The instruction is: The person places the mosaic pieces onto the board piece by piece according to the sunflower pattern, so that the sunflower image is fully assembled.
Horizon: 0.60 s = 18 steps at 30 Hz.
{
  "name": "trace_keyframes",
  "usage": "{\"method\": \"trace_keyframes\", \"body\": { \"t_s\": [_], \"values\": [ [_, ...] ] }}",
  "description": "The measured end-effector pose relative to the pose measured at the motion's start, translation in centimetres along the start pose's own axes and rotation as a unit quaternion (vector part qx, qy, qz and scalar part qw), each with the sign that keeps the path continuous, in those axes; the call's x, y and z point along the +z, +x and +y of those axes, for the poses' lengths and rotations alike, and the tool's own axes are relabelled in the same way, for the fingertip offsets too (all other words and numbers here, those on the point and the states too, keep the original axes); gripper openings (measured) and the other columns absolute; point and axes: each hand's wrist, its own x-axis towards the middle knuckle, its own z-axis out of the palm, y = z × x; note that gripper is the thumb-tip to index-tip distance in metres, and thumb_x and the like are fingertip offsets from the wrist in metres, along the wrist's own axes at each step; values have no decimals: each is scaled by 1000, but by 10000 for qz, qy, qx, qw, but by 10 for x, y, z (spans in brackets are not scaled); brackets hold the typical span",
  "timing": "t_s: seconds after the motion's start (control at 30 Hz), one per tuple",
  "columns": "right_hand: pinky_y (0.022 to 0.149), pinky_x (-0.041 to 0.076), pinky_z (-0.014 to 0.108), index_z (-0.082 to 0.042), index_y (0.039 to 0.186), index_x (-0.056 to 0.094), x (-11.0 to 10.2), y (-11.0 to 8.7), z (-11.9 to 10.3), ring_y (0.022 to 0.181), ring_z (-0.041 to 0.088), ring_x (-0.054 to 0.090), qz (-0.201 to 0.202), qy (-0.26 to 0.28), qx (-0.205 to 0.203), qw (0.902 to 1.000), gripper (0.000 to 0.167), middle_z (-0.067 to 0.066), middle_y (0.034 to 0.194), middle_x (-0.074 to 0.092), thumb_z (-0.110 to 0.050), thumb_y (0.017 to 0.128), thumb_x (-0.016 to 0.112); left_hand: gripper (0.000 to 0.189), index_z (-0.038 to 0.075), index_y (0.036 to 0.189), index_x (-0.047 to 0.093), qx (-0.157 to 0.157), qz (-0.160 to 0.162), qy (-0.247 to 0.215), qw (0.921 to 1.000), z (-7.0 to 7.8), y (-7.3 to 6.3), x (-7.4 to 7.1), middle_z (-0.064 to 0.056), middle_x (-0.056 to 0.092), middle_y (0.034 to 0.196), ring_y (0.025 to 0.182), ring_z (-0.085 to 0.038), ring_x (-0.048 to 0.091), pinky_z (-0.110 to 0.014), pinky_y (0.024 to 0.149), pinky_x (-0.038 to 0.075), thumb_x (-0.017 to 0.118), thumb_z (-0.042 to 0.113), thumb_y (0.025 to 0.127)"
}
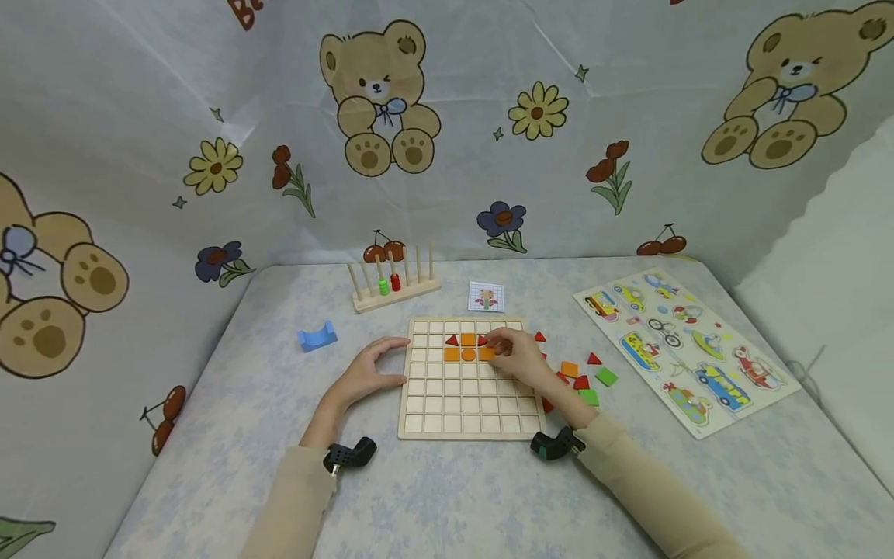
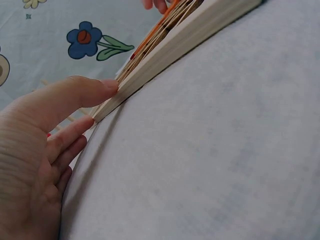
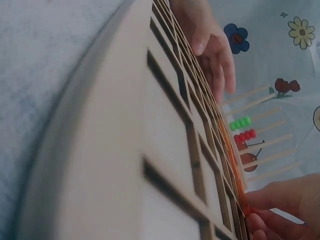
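Note:
A wooden grid board (image 1: 452,425) lies flat on the table. On its upper rows sit an orange circle (image 1: 468,355), two orange squares, one (image 1: 468,339) above the circle and one (image 1: 452,355) left of it, and red triangles (image 1: 452,341) beside the upper square. My right hand (image 1: 520,357) pinches another orange square (image 1: 486,354) between thumb and fingers, at the cell right of the circle. In the right wrist view its fingertips meet an orange edge. My left hand (image 1: 363,376) touches the board's left edge with spread thumb and index fingertips (image 2: 109,86).
Loose red, orange and green pieces (image 1: 606,376) lie right of the board. Behind it are a patterned card (image 1: 486,296) and a pegged stand (image 1: 398,295) with green and red beads. A blue curved block (image 1: 317,337) sits left; a picture puzzle board (image 1: 687,349) lies right.

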Motion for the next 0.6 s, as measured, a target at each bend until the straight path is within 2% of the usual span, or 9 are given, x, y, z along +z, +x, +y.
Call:
{"method": "trace_keyframes", "body": {
  "t_s": [0.17, 0.27, 0.47, 0.6],
  "values": [
    [71, 49, 23, 5, 113, 69, 5, 3, -2, 82, 21, 58, 77, -166, -54, 9998, 28, 19, 102, 71, 7, 85, 68, 69, 12, 142, 54, -87, 26, 63, 9999, -1, 0, -3, -11, 47, 151, 148, -34, 31, -59, 120, 23, 84, 17, 80],
    [73, 51, 27, 5, 113, 68, -1, 2, -3, 84, 24, 61, 178, -185, -85, 9996, 28, 20, 103, 71, 5, 86, 68, 69, 13, 142, 54, -137, 62, 78, 9999, -1, 0, -4, -11, 47, 151, 148, -34, 30, -59, 121, 23, 84, 17, 80],
    [73, 54, 29, 10, 115, 65, -38, -19, 13, 83, 29, 65, 492, -329, -221, 9980, 29, 25, 100, 70, 5, 87, 67, 70, 11, 143, 53, -82, 10, 85, 9999, 0, 2, -3, -12, 46, 152, 148, -35, 30, -60, 120, 23, 84, 18, 80],
    [69, 54, 22, 11, 115, 65, -64, -43, 28, 84, 31, 66, 553, -642, 42, 9964, 31, 25, 99, 70, 8, 84, 68, 70, 10, 143, 53, -105, -14, 34, 9999, -1, 1, -2, -13, 46, 151, 148, -36, 30, -60, 120, 23, 84, 16, 80]
  ]
}}
